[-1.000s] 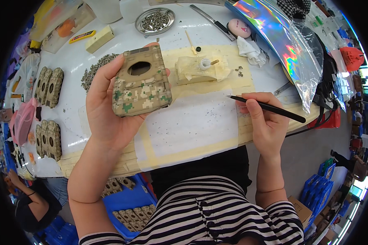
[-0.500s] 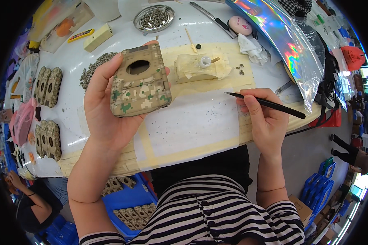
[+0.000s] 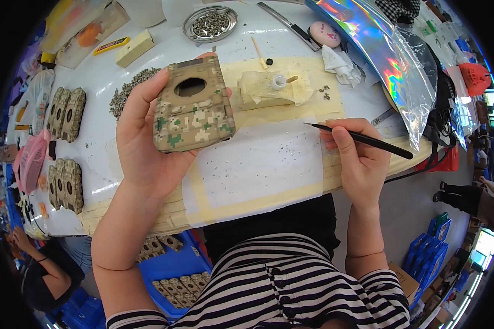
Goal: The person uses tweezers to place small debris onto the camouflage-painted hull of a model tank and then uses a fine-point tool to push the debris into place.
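Observation:
My left hand grips a camouflage-painted model tank hull by its sides, raised over the table, its round hole facing me. To the right, my right hand pinches black tweezers, their fine tip pointing left above a white paper sheet. Whether the tip holds a tiny part is too small to tell. Small dark specks lie scattered on the sheet. Beyond it, a tape-covered block bears a small white cup with a wooden stick in it.
Camouflage hulls stand in rows at the left, and more fill a blue crate below the table. Small grey parts lie in a heap and on a round metal dish. Shiny film covers the right rear.
The hull has tipped slightly, its near edge rising a little, still in my left hand. My right hand and the tweezers keep nearly the same pose. The view has shifted slightly.

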{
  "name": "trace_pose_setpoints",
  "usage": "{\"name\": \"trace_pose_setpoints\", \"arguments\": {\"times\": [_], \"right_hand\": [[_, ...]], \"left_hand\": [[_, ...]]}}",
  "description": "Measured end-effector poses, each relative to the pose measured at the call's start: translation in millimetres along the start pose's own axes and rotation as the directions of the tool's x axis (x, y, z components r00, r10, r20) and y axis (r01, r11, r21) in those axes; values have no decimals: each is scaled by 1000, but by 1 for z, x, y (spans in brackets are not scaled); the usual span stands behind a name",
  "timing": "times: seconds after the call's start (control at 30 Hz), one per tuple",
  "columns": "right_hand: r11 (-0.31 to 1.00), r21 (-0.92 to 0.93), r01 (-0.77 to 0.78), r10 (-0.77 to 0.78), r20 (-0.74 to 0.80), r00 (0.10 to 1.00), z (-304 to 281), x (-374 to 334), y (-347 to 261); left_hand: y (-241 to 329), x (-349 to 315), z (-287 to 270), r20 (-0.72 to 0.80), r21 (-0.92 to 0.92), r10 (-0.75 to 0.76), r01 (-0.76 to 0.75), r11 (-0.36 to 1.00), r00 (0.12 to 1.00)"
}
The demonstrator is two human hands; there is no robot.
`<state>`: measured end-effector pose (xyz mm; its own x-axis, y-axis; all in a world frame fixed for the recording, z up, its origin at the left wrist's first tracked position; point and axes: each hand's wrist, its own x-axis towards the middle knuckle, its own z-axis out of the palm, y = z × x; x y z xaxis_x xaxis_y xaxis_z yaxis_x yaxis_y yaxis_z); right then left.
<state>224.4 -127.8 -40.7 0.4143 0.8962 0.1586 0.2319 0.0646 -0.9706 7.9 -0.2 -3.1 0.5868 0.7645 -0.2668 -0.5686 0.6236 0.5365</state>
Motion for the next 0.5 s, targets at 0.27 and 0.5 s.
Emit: {"name": "trace_pose_setpoints", "arguments": {"times": [0.27,0.5], "right_hand": [[999,34,18,-18,-2,1000,0,0,2],[1000,18,15,-15,-1,1000,1,0,1]], "left_hand": [[2,1,-4,52,-18,-7,8,1000,999],[3,0,-7,108,14,-16,14,1000,994]]}}
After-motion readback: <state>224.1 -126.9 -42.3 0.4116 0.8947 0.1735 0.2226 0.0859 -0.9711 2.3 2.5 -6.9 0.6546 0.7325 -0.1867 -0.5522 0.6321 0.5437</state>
